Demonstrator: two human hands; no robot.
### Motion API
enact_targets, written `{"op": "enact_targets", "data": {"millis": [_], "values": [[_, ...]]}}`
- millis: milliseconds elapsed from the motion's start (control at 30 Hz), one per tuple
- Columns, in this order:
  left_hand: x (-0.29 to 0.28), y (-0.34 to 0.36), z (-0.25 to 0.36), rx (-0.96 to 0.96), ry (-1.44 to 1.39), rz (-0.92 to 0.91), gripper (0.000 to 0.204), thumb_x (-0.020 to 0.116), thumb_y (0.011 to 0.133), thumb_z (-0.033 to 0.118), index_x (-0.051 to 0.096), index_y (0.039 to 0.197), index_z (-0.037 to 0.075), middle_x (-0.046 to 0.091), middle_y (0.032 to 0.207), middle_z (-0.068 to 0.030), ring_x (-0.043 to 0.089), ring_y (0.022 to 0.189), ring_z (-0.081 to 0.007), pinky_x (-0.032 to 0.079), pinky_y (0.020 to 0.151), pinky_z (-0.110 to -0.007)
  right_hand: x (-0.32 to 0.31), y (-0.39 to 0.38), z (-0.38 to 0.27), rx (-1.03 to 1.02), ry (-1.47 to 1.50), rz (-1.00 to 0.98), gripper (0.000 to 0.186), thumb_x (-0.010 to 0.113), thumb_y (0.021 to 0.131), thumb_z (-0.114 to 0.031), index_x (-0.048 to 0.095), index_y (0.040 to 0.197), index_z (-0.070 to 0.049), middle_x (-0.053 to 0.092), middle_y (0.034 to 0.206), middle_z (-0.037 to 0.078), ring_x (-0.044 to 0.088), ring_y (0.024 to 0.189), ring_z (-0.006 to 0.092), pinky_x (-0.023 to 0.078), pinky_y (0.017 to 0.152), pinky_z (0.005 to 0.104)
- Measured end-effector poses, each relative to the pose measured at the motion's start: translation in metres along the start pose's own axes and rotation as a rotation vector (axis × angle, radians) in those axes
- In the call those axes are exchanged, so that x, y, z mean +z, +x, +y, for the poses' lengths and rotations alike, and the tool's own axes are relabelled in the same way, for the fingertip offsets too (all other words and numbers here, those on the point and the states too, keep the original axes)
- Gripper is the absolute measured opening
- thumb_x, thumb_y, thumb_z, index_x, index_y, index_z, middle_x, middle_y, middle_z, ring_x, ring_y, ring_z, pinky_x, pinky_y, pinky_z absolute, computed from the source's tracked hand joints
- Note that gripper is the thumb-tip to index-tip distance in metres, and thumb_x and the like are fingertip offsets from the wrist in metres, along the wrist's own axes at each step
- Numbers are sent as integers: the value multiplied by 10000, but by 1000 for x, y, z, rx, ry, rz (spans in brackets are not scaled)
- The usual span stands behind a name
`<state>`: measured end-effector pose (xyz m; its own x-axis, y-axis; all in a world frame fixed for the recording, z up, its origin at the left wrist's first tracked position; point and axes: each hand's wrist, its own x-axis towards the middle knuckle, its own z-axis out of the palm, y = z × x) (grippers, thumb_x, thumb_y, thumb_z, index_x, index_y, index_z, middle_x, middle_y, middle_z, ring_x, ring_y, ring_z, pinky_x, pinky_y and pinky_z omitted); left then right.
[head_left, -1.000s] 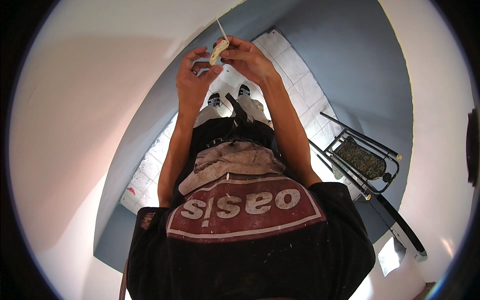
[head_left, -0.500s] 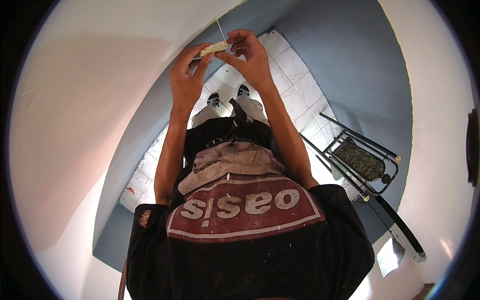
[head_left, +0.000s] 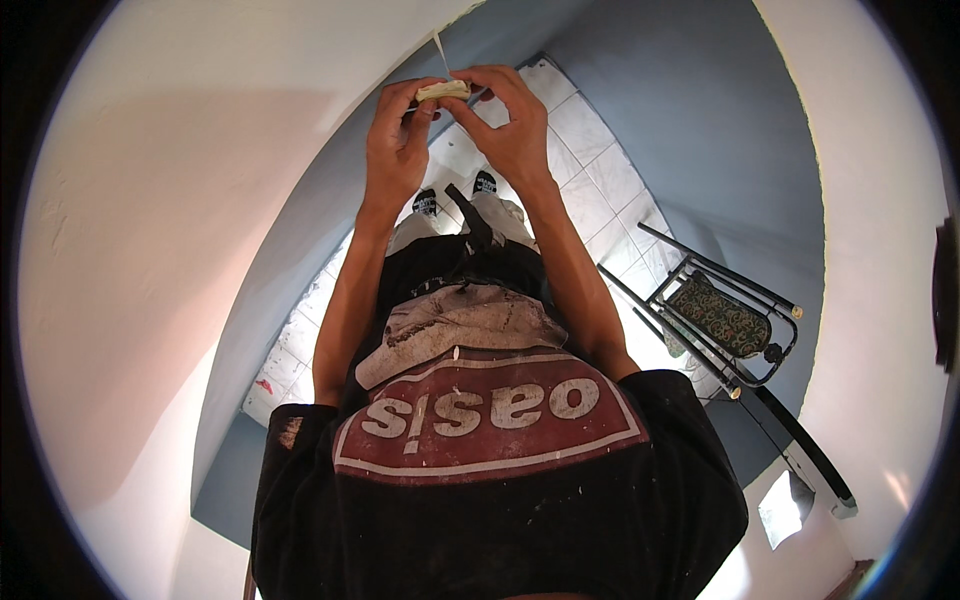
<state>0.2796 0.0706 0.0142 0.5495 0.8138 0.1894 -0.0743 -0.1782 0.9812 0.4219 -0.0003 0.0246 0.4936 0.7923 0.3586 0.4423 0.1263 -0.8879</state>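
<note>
I hold a small pale roll (head_left: 443, 91) up in front of me, high near the top of the view, above the tiled floor (head_left: 590, 130) and my shoes (head_left: 455, 195). My left hand (head_left: 395, 145) pinches its left end between thumb and fingers; my right hand (head_left: 515, 125) curls over its right end, fingertips pressed on it. Both grips are closed on the roll, and the hands almost meet around it. A thin pale strip (head_left: 440, 46) rises from the roll toward the white wall (head_left: 200, 200). To my right, a folded metal chair (head_left: 720, 315) with a patterned seat leans by the blue wall (head_left: 720, 120), well apart from my hands.
</note>
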Motion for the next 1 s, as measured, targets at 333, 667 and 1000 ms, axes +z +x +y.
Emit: {"op": "enact_targets", "data": {"millis": [333,667,1000], "values": [[13,2,-6,-386,-446,99,389,588,1075,187,546,1375,-57,656,1265,-124,624,1182,-208,531,995,-357,5,-3,0,48,32,127,260,852,803,-72,764,1046,-50,707,930,67,652,811,164,522,723,293],[22,13,-13,-654,-1050,-93,473,473,1112,383,569,1392,15,644,1262,-76,586,1195,-212,435,1064,-401,25,-6,1,53,48,303,247,859,785,-49,647,907,-13,643,855,79,617,663,137,490,586,281],[23,22,-20,-630,-1147,-108,393,520,1092,357,575,1316,39,617,1195,-84,572,1134,-226,451,1021,-396,20,-2,-10,-13,-85,284,283,874,784,-94,621,887,-21,617,878,87,638,699,163,502,580,298]]}}
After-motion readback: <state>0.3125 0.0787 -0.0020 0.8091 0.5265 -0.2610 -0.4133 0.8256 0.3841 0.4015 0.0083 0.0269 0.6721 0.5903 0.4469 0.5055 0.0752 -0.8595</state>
